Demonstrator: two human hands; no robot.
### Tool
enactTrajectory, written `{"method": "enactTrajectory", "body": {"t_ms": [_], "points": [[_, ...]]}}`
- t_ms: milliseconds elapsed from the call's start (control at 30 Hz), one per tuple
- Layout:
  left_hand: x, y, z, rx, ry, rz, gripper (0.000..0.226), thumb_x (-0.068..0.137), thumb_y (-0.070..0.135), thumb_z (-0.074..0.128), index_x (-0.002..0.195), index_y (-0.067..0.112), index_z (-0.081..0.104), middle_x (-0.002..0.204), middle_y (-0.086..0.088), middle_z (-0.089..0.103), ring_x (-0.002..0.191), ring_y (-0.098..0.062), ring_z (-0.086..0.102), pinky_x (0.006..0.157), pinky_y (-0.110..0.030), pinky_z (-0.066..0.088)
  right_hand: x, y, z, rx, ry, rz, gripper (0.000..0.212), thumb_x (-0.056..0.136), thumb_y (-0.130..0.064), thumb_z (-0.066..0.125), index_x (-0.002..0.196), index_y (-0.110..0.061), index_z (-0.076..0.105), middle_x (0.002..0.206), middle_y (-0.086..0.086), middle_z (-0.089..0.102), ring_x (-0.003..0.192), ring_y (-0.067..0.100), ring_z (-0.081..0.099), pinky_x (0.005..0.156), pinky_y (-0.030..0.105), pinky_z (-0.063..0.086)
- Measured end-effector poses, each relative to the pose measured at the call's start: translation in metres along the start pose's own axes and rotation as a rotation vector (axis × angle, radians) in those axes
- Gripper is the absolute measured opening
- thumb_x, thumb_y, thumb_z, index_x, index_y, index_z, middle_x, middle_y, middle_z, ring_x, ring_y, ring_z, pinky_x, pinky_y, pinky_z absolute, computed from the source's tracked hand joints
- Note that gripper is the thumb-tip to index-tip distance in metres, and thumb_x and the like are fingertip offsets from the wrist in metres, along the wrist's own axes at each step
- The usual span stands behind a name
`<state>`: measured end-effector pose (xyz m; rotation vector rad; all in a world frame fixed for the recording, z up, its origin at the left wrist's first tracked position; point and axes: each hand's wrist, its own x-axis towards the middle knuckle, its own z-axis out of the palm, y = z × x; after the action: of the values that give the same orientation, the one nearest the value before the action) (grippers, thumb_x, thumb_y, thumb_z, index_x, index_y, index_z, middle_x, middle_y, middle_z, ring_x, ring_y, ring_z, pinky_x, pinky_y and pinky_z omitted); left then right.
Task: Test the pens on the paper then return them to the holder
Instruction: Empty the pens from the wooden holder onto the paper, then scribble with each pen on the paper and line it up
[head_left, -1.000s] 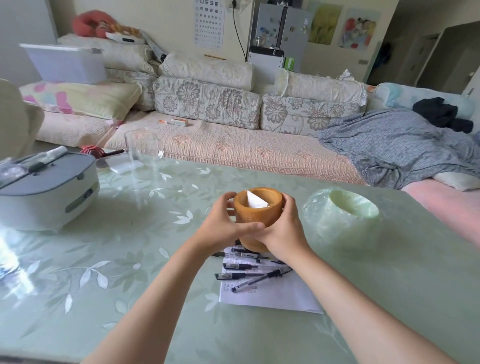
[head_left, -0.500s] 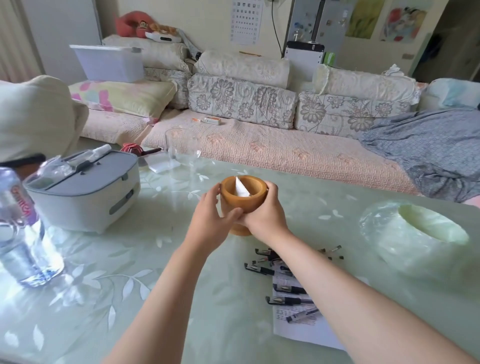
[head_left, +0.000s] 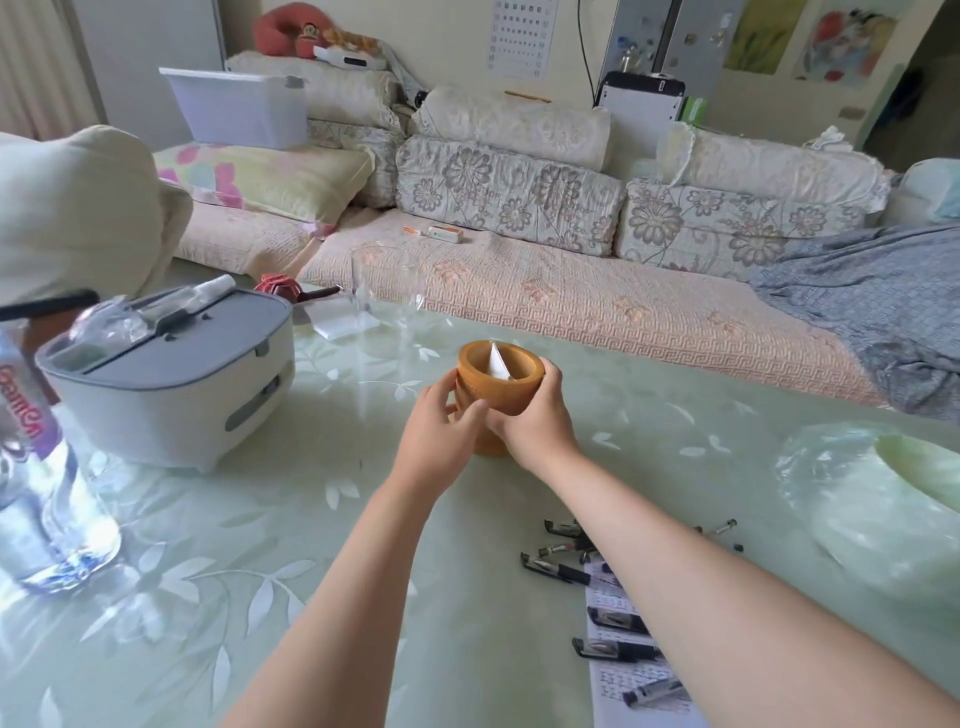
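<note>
Holder: orange-brown round cup (head_left: 501, 387), upright, just above the middle of the view on the far half of the table; both hands cover its foot, so I cannot tell whether it touches the glass top
Inside the holder: a white folded slip (head_left: 497, 361) leaning against the inner wall
Left hand: (head_left: 441, 431) at the holder's 8 o'clock; fingers curled round the left wall, thumb across the near side; gripping the holder
Right hand: (head_left: 535, 415) at the holder's 4 o'clock; fingers wrapped round the right wall up to the rim; gripping the holder; the two hands touch on the near side
Pens: several black-capped pens (head_left: 556, 567) lying flat at the holder's 5 o'clock, well apart from it; some on the paper, some on bare table just beyond it; partly hidden by the right forearm
Paper: printed white sheet (head_left: 613, 680) at the view's 5 o'clock, running off the bottom edge
Table: pale green glass top (head_left: 260, 571) with a white leaf pattern
Box: white with a grey lid (head_left: 171, 384), at the holder's 9 o'clock, well apart
Bottle: clear water bottle (head_left: 36, 467) at the view's 9 o'clock, by the left edge
Glass: clear tumbler (head_left: 387, 296) at the holder's 11 o'clock, near the far table edge
Bowl: pale green, in clear wrap (head_left: 883, 493), at the holder's 4 o'clock, by the right edge
Sofa: floral cushions (head_left: 509, 182) at 12 o'clock, beyond the table
</note>
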<state>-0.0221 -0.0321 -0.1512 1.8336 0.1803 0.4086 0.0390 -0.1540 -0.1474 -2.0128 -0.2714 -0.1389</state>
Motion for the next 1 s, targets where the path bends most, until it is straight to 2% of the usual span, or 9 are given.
{"method": "enactTrajectory", "body": {"t_ms": [100,267,433,533,600,767,800,867,1000], "points": [[0.001,-0.003,-0.002,-0.007,-0.02,-0.002,0.055,0.084,0.04,0.057,0.138,0.033,0.047,0.133,0.008,0.054,0.115,-0.007,0.057,0.1,-0.039,0.048,0.006,-0.002,-0.003,-0.034,-0.057,0.021,0.105,0.061,-0.043,0.088,0.142,-0.028,0.022,0.138,-0.004,0.049,0.121,0.018,0.053,0.095,0.028,0.043],[-0.009,-0.006,-0.006,0.092,0.05,-0.043,0.055,0.092,0.038,0.056,0.142,0.024,0.04,0.138,0.004,0.045,0.113,-0.014,0.056,0.097,-0.04,0.049,-0.004,0.0,-0.022,-0.15,-0.169,0.138,0.123,0.065,-0.047,0.083,0.154,-0.024,0.002,0.156,0.001,0.031,0.14,0.021,0.036,0.112,0.04,0.035],[-0.032,0.016,0.007,0.255,0.166,0.045,0.021,0.09,0.034,0.054,0.107,0.021,0.05,0.106,0.002,0.054,0.092,-0.019,0.057,0.078,-0.037,0.048,-0.037,0.001,-0.071,-0.324,-0.262,0.061,0.072,0.084,-0.033,0.071,0.147,-0.02,0.038,0.142,-0.004,0.051,0.132,0.016,0.047,0.109,0.032,0.036],[-0.052,0.021,0.024,0.42,0.053,0.203,0.01,0.089,0.025,0.054,0.096,0.019,0.05,0.094,0.003,0.053,0.089,-0.021,0.052,0.071,-0.033,0.042,-0.062,0.006,-0.107,-0.407,-0.347,0.012,0.046,0.088,-0.029,0.066,0.132,-0.027,0.057,0.135,-0.009,0.058,0.128,0.01,0.05,0.107,0.024,0.035],[-0.065,0.023,0.036,0.538,-0.114,0.257,0.017,0.09,0.026,0.056,0.105,0.02,0.054,0.102,0.004,0.052,0.098,-0.02,0.05,0.081,-0.031,0.044,-0.08,0.008,-0.129,-0.443,-0.387,0.013,0.042,0.088,-0.029,0.064,0.13,-0.03,0.06,0.135,-0.012,0.057,0.128,0.006,0.049,0.107,0.024,0.035],[-0.087,0.037,0.048,0.776,-0.452,0.126,0.048,0.086,0.023,0.051,0.134,0.026,0.045,0.133,-0.001,0.041,0.127,-0.022,0.033,0.102,-0.037,0.039,-0.12,0.006,-0.172,-0.497,-0.47,0.042,0.057,0.081,-0.019,0.059,0.134,-0.039,0.053,0.139,-0.016,0.048,0.115,0.0,0.053,0.091,0.017,0.04],[-0.09,0.041,0.047,0.818,-0.496,0.084,0.052,0.085,0.022,0.051,0.136,0.026,0.042,0.136,-0.001,0.037,0.13,-0.023,0.03,0.103,-0.037,0.038,-0.126,0.006,-0.178,-0.534,-0.509,0.03,0.065,0.079,-0.018,0.059,0.138,-0.04,0.047,0.143,-0.015,0.043,0.123,0.003,0.049,0.095,0.019,0.039],[-0.097,0.047,0.045,0.922,-0.584,0.029,0.059,0.082,0.018,0.051,0.139,0.026,0.036,0.136,-0.003,0.032,0.132,-0.024,0.026,0.1,-0.037,0.038,-0.137,0.006,-0.189,-0.635,-0.607,0.01,0.083,0.076,-0.018,0.062,0.15,-0.037,0.028,0.155,-0.01,0.026,0.143,0.01,0.026,0.11,0.022,0.027],[-0.104,0.047,0.042,0.921,-0.602,-0.03,0.059,0.081,0.011,0.052,0.137,0.021,0.035,0.127,-0.006,0.039,0.12,-0.025,0.041,0.091,-0.033,0.043,-0.156,0.016,-0.195,-0.869,-0.707,-0.023,0.11,0.072,-0.027,0.069,0.155,-0.036,-0.004,0.163,-0.008,-0.006,0.15,0.013,-0.006,0.118,0.03,0.006]]}}
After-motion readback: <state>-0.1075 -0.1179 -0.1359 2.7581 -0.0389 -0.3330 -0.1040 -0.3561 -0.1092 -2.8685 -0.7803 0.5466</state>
